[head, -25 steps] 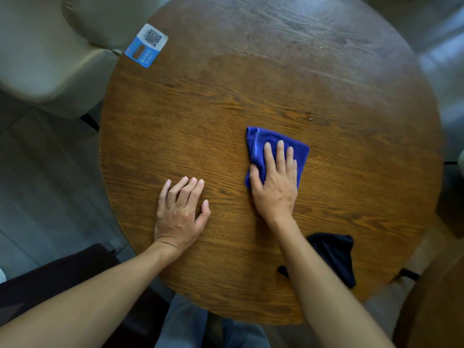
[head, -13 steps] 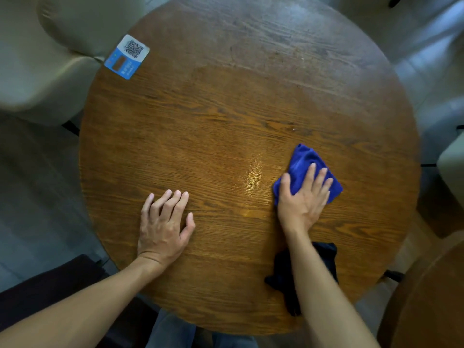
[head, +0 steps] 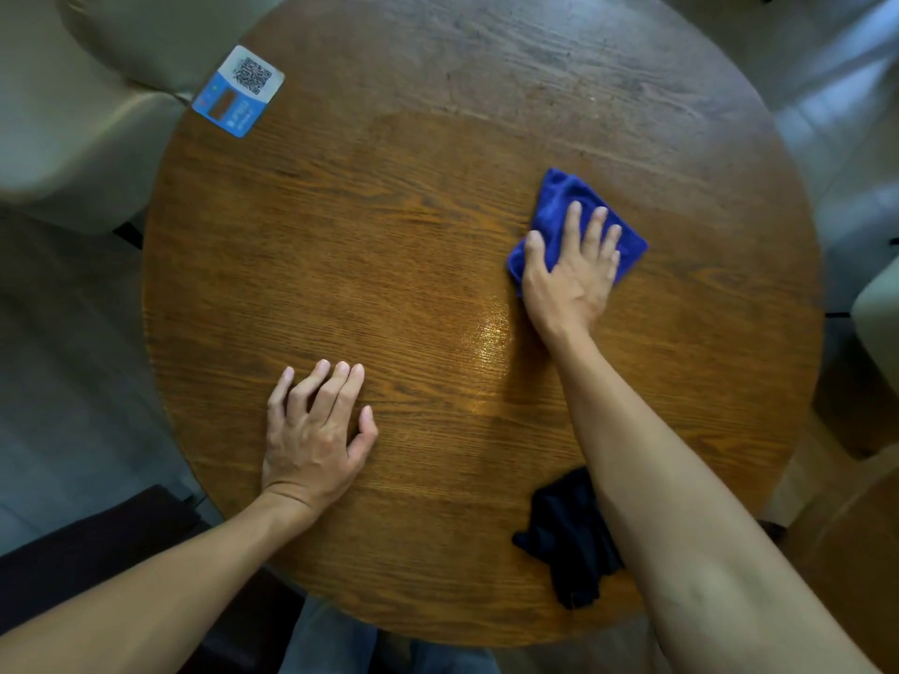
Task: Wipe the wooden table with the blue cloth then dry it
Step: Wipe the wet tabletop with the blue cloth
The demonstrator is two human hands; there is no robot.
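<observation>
A round wooden table [head: 389,226] fills the view. My right hand [head: 571,274] presses flat on a folded blue cloth [head: 559,201] at the table's right of centre, fingers spread over it. A wet sheen [head: 491,338] shows on the wood just left of my right wrist. My left hand [head: 314,430] rests palm down on the table near the front left, holding nothing. A dark cloth [head: 564,537] lies crumpled near the front edge, partly hidden under my right forearm.
A blue and white QR-code card [head: 238,90] is stuck at the table's far left edge. Pale upholstered chairs [head: 73,138] stand to the far left, another chair edge [head: 880,313] to the right. My knees [head: 335,644] are under the front edge.
My right hand has slid the blue cloth from the table's centre toward the right and slightly away from me, leaving a wet streak. My left hand stays planted.
</observation>
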